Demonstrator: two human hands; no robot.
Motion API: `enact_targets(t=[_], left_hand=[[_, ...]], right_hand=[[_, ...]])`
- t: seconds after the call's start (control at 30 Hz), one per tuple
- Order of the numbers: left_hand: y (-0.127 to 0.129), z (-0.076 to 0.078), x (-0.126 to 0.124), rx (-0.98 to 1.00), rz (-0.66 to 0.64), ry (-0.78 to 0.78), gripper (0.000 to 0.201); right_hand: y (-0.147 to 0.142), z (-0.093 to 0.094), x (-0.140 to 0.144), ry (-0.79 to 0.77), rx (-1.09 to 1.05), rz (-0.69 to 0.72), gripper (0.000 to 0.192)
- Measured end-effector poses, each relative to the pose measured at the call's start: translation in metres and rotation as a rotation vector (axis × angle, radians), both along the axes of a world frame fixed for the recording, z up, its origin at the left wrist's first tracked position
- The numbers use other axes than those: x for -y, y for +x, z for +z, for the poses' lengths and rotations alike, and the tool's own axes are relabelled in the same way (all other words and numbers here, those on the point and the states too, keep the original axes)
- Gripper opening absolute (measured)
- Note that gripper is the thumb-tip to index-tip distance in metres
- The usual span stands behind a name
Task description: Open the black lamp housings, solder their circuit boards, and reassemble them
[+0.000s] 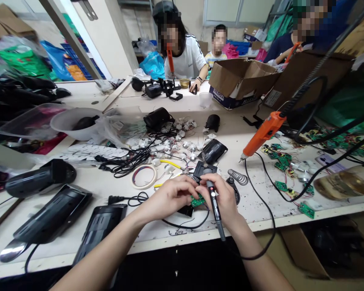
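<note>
My right hand point(226, 200) is closed around the black handle of a soldering iron point(212, 199), whose cord runs off its lower end. My left hand point(172, 196) has its fingers pinched at a small green circuit board point(197, 201), just left of the iron. The fingers hide part of the board and the iron's tip. Beneath the hands lies a dark part, mostly covered. Just beyond them sits a small black stand point(204, 167). To the right is a coiled metal spring holder point(238, 177).
An orange electric screwdriver point(262, 135) hangs at the right, its cable looping down. Green circuit boards point(282, 159) lie beyond it. Black hair-clipper-like housings point(53, 214) lie at the left, near a tape roll point(144, 177). Small wired motors point(185, 141) are heaped mid-table. People sit across the table.
</note>
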State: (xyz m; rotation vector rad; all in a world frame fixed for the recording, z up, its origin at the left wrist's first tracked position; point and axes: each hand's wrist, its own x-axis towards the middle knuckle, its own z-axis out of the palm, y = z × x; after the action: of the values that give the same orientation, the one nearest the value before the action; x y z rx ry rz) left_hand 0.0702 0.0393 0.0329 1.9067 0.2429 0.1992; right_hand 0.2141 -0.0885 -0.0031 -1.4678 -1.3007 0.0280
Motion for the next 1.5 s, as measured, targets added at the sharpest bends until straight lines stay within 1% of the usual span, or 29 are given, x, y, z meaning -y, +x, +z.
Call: enact_targets(t=[0.1,0.17,0.23,0.3,0.37,0.43,0.5,0.63,0.8,0.93,1.13,1.5], left_hand=[[-0.001,-0.002,0.000,-0.056,0.033,-0.041,0.025],[-0.003,-0.002,0.001,-0.093,0.073,-0.055,0.029],[-0.004,-0.003,0.002,-0.100,0.115,-0.066,0.030],[-0.005,-0.003,0.003,-0.083,0.146,-0.073,0.030],[-0.004,-0.003,0.004,-0.061,0.160,-0.076,0.029],[-0.004,-0.004,0.007,-0.044,0.177,-0.077,0.028],[-0.004,-0.004,0.009,-0.049,0.203,-0.102,0.027],[-0.005,-0.005,0.012,-0.078,0.237,-0.174,0.032],[-0.006,-0.007,0.012,-0.068,0.239,-0.117,0.034],[-0.005,-0.007,0.012,-0.056,0.227,-0.097,0.032],[-0.005,-0.008,0.011,-0.054,0.223,-0.125,0.030],[-0.004,-0.007,0.009,-0.062,0.241,-0.187,0.031]], right_hand=[[0.001,0.007,0.015,0.043,-0.071,-0.071,0.014],[-0.001,0.014,0.034,0.044,-0.151,-0.083,0.020],[-0.004,0.021,0.059,0.005,-0.179,-0.065,0.033],[-0.010,0.027,0.082,-0.049,-0.170,-0.021,0.042],[-0.016,0.029,0.098,-0.076,-0.185,0.036,0.043],[-0.020,0.029,0.106,-0.093,-0.214,0.068,0.034],[-0.024,0.025,0.107,-0.110,-0.229,0.046,0.026],[-0.030,0.017,0.101,-0.149,-0.234,-0.081,0.025],[-0.034,0.009,0.096,-0.132,-0.258,-0.126,0.021],[-0.034,0.005,0.092,-0.132,-0.272,-0.112,0.020],[-0.035,0.003,0.087,-0.157,-0.270,-0.114,0.019],[-0.032,0.004,0.087,-0.131,-0.153,-0.001,0.027]])
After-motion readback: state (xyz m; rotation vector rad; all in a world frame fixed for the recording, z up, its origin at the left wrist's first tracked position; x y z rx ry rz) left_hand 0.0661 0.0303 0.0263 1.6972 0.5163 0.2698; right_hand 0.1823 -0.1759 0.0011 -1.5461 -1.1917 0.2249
